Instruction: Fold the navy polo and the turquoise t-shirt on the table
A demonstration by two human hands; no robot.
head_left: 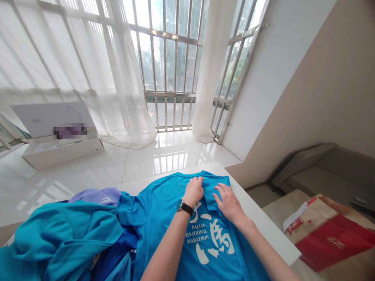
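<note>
A bright blue T-shirt (164,210) is spread on the white tabletop, its collar toward the window and white lettering, including "MARATHON", on its face. My left hand (195,191), with a dark-strapped watch at the wrist, is closed on the cloth just below the collar; its fingertips are partly hidden. To its right, my right hand (228,201) rests over the shirt's shoulder with fingers apart and bent, holding nothing. A small fold runs in the cloth between the two hands. The shirt's lower part runs out of view beneath my forearms.
Left of the shirt lies a heap of teal and blue clothes (67,234), with a lilac garment (102,195) behind. An open white box (64,152) sits on the glossy sill (140,160) by the curtains (125,97). A red-and-brown paper bag (334,234) stands at right.
</note>
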